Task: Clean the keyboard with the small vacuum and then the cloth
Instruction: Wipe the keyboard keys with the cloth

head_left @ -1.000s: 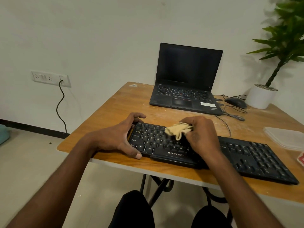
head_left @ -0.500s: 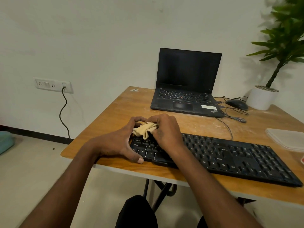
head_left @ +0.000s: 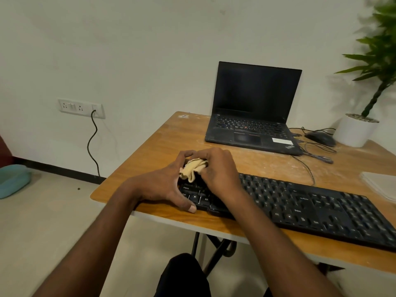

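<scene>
Two hands meet at the left end of the keyboard (head_left: pixel 310 209), seen from the head camera, the only view. This black keyboard lies along the near edge of the wooden counter (head_left: pixel 162 144), slanting toward the lower right. The right hand (head_left: pixel 216 170) has its fingers curled round a bunched yellow cloth (head_left: pixel 192 168) and presses it down on the upper-left keys. The left hand (head_left: pixel 162 185) braces the keyboard's left end: its fingers curl over the far corner, just beside the cloth, and its thumb lies along the near edge by the Ctrl key. Both forearms reach in from the bottom of the view.

Farther back on the counter stands an open laptop (head_left: pixel 252 108) with a dark screen. To its right lies a mouse (head_left: pixel 320 138), its cable (head_left: pixel 308 166) trailing toward the keyboard. A white pot (head_left: pixel 353 131) with a green plant (head_left: pixel 379 58) stands at the far right corner. A pale flat thing (head_left: pixel 379 183) lies at the right edge, partly cut off; what it is I cannot tell.

On the wall to the left, a socket (head_left: pixel 81 108) has a dark cord (head_left: pixel 92 142) hanging to the floor, where a teal object (head_left: pixel 12 181) sits at the left edge.
</scene>
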Tool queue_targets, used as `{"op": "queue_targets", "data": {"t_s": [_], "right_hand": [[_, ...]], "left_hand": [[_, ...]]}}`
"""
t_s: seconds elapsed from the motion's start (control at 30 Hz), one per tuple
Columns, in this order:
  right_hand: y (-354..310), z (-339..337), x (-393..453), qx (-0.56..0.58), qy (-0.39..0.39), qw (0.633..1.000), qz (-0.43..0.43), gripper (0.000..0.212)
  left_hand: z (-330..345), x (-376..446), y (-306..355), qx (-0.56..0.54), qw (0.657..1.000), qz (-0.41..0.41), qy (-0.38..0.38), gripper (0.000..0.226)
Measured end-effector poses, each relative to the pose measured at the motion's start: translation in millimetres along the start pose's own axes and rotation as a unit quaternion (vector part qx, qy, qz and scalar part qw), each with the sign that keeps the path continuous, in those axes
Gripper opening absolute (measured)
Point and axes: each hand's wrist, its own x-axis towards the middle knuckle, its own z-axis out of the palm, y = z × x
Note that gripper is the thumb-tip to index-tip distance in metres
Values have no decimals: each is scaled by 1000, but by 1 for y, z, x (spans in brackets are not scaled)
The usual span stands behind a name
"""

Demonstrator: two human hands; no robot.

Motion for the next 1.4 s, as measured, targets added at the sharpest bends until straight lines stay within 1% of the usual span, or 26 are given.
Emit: {"op": "queue_targets", "data": {"t_s": [0.07,0.17,0.3,0.37,0.5,0.6,0.7,0.77,0.87,0.97,1.07,1.2,1.27,1.4], "right_hand": [[-6,3,0,0,-13,1000,-15,41],[7,-12,-7,-34,-20,999,-8,36],[36,-42,-25,-45,8,998,36,42],[38,-45,-31,-41,14,998,42,44],[12,-23,-27,-28,15,999,18,41],[-11,-4,-25,-2,-10,1000,-24,45],[-13,-6,-31,-9,-28,999,-39,47],[-2,-16,-38,-30,-26,999,-23,46],[13,-32,-51,-51,-20,998,25,49],[16,-37,-58,-52,-7,998,36,52],[1,-26,-56,-19,-10,1000,5,46],[-22,-6,-53,12,-40,998,-47,41],[-20,-6,-53,13,-45,998,-46,41],[-6,-24,-63,-24,-49,998,-27,38]], "left_hand": [[0,-1,0,3,1000,-6,1,120],[0,0,1,4,1000,1,3,125],[-1,1,-1,-16,1000,2,-3,127],[-1,2,-2,-14,1000,4,-3,128],[0,2,0,2,1000,-1,0,127],[1,2,-2,-9,1000,4,-5,125],[0,1,-4,-4,1000,4,-9,126],[-1,2,-4,10,1000,5,-5,124],[-1,3,-5,0,1000,5,-5,122],[-1,3,-6,0,1000,9,-4,122],[0,4,-6,6,1000,12,1,122],[1,6,-10,39,999,28,-3,122],[1,6,-10,41,999,29,-4,121],[-1,5,-9,20,1000,20,-4,120]]}}
